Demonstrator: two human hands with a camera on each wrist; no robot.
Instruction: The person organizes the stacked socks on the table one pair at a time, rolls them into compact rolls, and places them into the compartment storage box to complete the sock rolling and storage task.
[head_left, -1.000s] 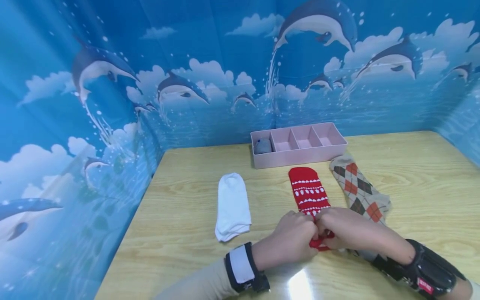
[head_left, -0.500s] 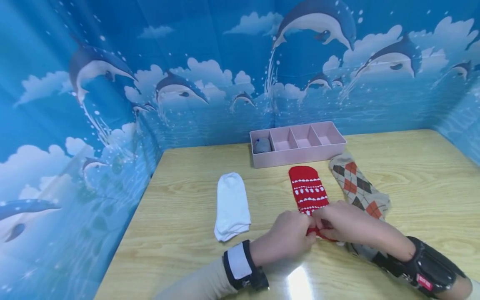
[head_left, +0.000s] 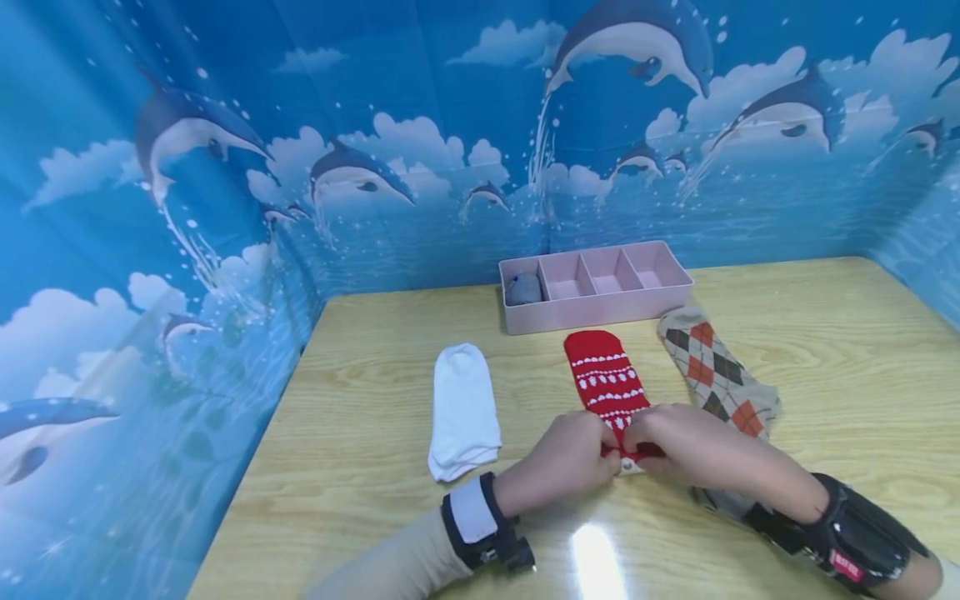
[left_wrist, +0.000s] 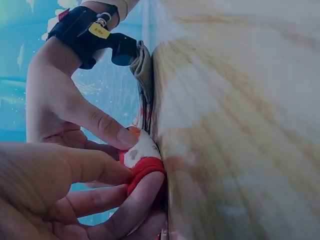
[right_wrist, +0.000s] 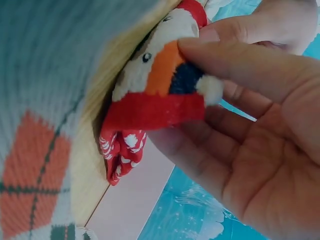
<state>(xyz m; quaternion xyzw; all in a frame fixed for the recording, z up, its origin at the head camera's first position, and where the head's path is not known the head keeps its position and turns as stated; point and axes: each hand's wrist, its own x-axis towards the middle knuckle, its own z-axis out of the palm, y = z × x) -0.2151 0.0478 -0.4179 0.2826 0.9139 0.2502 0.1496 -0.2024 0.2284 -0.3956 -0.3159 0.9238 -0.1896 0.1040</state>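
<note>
Two grips, left hand (head_left: 572, 454) and right hand (head_left: 673, 437), pinch the near end of one red sock bundle (head_left: 606, 375) before one pink box (head_left: 600, 315). One white bundle (head_left: 464, 412) lies front-left of the box, one argyle bundle (head_left: 712, 371) front-right, one grey bundle (head_left: 523, 289) inside, far left.

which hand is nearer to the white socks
Left. The left hand grips the near end of the red patterned sock, to the right of the white socks; the right hand grips there too, farther right.
</note>
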